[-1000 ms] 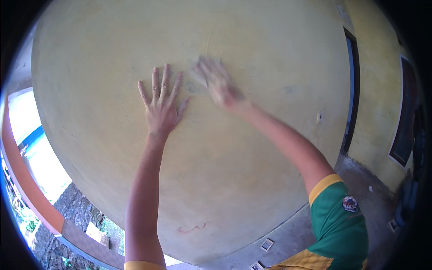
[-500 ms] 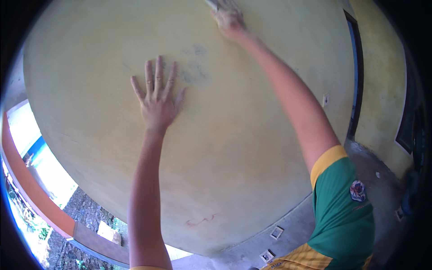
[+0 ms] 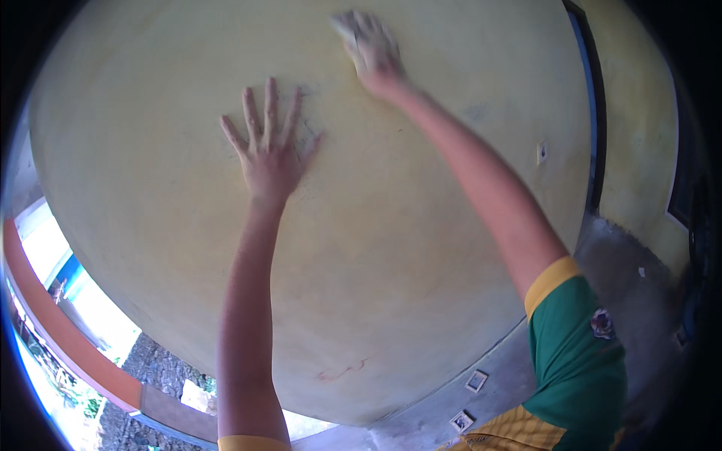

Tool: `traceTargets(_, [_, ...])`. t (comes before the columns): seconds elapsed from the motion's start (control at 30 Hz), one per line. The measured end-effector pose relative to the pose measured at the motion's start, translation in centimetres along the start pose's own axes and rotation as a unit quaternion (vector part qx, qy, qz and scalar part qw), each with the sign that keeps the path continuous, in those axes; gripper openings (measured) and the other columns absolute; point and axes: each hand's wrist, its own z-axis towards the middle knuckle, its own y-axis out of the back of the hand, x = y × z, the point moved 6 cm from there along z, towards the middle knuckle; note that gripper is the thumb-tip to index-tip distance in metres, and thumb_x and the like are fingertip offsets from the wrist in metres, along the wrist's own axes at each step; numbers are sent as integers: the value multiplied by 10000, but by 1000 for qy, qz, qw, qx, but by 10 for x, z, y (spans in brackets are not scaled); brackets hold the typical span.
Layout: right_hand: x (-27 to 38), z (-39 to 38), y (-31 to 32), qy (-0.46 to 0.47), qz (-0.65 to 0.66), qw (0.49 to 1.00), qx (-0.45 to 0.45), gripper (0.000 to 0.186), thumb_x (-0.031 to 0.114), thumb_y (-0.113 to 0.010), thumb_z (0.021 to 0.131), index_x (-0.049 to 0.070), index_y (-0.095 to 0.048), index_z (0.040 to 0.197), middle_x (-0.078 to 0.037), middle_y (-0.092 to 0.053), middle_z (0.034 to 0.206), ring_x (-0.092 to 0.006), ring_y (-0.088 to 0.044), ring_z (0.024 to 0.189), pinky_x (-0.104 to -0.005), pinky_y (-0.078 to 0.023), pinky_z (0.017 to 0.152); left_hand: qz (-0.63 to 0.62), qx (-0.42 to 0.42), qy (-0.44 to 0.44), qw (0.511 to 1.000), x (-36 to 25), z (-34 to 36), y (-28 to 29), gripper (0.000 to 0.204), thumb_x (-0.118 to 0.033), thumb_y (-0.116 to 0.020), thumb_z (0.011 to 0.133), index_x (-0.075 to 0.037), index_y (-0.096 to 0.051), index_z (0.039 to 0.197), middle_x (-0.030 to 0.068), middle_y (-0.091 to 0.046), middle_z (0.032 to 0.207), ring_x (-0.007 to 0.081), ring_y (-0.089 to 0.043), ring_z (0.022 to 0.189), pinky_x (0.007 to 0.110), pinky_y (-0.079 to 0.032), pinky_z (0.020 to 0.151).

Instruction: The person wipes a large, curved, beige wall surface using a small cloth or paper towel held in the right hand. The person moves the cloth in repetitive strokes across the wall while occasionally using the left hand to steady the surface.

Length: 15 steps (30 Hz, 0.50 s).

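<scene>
My left hand (image 3: pixel 271 154) lies flat on a pale yellow wall (image 3: pixel 361 255), fingers spread and holding nothing. Higher up and to the right, my right hand (image 3: pixel 376 60) presses a pale grey, flat piece (image 3: pixel 347 26) against the same wall. Motion blurs that piece and the fingers over it, so I cannot make out whether it is a cloth, sandpaper or something else. Dark smudges (image 3: pixel 308 128) mark the wall beside my left thumb. Low on the wall runs a reddish squiggle (image 3: pixel 344 370).
A small wall switch or socket (image 3: pixel 542 152) sits to the right, near a dark door frame (image 3: pixel 596 113). On the grey floor below lie two small square frames, one here (image 3: pixel 475 381) and one nearer (image 3: pixel 461 421). An orange-topped low wall (image 3: pixel 71 331) curves along the left.
My right hand has come down and slightly left along the wall with the pale piece. My left hand stays flat on the wall. The whole view has shifted a little.
</scene>
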Motion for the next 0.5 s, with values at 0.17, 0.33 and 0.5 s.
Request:
traceTargets(0.17, [-32, 43, -3, 60, -29, 997, -25, 498, 171, -502, 1077, 108, -506, 1571, -197, -468, 1629, -400, -376, 1549, -553, -268, 1286, -11, -38, -6, 999, -1, 22, -6, 815, -730, -567, 981, -391, -328, 1683, 16, -180, 1796, 356, -121, 1657, 815, -91, 1215])
traceTargets(0.33, [57, -146, 8, 79, 35, 983, 160, 620, 139, -639, 982, 127, -514, 1589, -207, -425, 1675, -420, -397, 1547, -569, -246, 1295, 22, -19, 0, 1000, 28, -3, -9, 802, -747, -523, 997, -397, -312, 1687, 0, -172, 1798, 344, -107, 1660, 808, -90, 1224])
traceTargets(0.5, [27, -270, 77, 65, -25, 969, 237, 541, 165, -606, 1019, 107, -557, 1554, -201, -461, 1651, -409, -394, 1555, -565, -275, 1291, 7, -29, -3, 1000, 8, 17, -11, 792, -748, -502, 1006, -395, -308, 1688, -5, -163, 1799, 339, -96, 1661, 804, -82, 1232])
